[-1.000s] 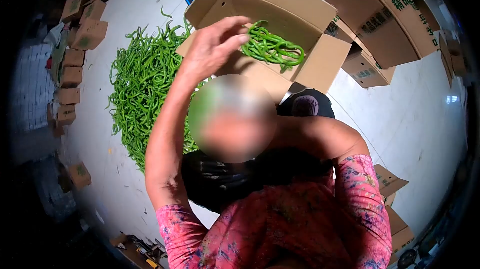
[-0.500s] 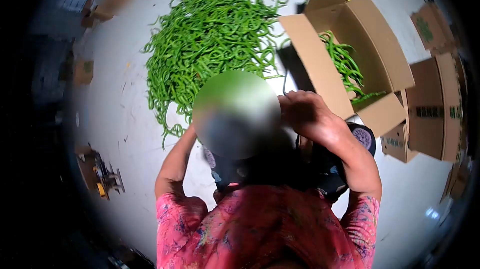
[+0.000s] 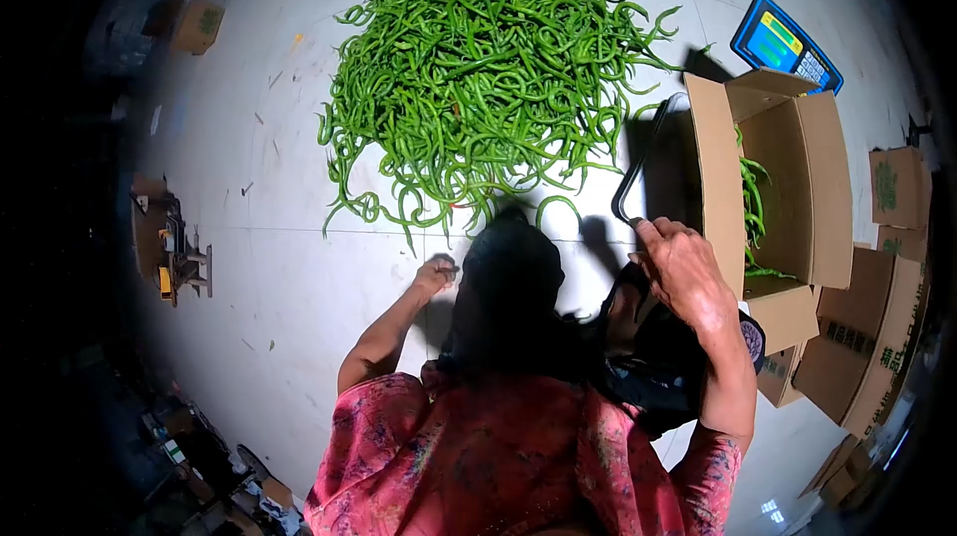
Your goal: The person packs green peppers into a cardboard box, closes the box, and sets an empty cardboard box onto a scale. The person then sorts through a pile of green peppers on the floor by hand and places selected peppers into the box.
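Observation:
A big heap of long green chili peppers (image 3: 488, 77) lies on the pale floor in front of me. My right hand (image 3: 683, 267) is closed round the near end of a thin black bent rod (image 3: 630, 175), which reaches forward between the heap and an open cardboard box (image 3: 726, 207). Inside that box more green chilies (image 3: 753, 202) are partly visible. My left hand (image 3: 436, 275) is low over the floor, short of the heap's near edge, with its fingers curled in. Something dark shows at its fingertips, too small to name.
A blue device with a lit display and keys (image 3: 788, 45) stands behind the box. More cardboard boxes (image 3: 847, 337) stand along the right. A small stand with yellow parts (image 3: 184, 262) is at the left. A dark shape (image 3: 513, 287) hides the floor at the centre.
The view has shifted, so the heap and box sit further right. My left hand has come into sight away from the blurred centre. The black rod in my right hand now shows more fully.

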Demonstrator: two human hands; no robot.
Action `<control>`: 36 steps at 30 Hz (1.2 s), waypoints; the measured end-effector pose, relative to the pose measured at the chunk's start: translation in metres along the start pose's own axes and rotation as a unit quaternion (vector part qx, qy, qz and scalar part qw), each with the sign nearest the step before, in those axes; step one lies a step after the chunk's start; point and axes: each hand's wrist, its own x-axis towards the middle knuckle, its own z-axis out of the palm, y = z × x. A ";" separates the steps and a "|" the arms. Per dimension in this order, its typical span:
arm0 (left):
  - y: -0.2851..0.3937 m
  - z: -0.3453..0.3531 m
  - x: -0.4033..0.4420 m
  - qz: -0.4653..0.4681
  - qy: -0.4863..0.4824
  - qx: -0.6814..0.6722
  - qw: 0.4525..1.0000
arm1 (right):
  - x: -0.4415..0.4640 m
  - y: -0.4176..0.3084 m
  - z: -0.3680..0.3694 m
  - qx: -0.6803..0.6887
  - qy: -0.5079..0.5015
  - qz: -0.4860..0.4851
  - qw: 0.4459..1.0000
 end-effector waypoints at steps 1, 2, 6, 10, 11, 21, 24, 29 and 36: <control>-0.015 0.000 0.021 0.038 -0.001 -0.015 0.999 | 0.002 0.000 0.000 -0.004 0.000 0.000 1.000; -0.023 0.000 0.034 0.076 -0.002 -0.029 0.997 | 0.004 0.000 0.001 -0.007 -0.001 0.000 1.000; 0.002 -0.001 0.071 0.136 -0.004 -0.061 0.989 | 0.008 0.001 0.007 -0.024 -0.003 0.012 1.000; 0.050 0.000 0.080 0.191 0.010 -0.066 0.979 | 0.011 0.001 0.010 -0.020 -0.007 0.010 1.000; 0.071 0.002 0.074 0.203 0.018 -0.050 0.978 | 0.011 0.001 0.011 -0.029 -0.008 0.012 0.999; 0.213 0.009 0.108 0.330 0.049 0.095 0.938 | 0.007 0.000 0.003 -0.034 0.002 -0.010 0.999; 0.245 0.007 0.117 0.346 0.054 0.101 0.931 | 0.006 0.003 -0.002 -0.029 0.001 -0.018 0.999; 0.292 0.009 0.113 0.349 0.102 0.143 0.921 | 0.006 0.005 -0.008 -0.013 -0.003 -0.013 1.000; 0.314 0.019 0.131 0.422 0.142 0.197 0.873 | 0.006 0.007 -0.014 0.012 0.000 -0.010 1.000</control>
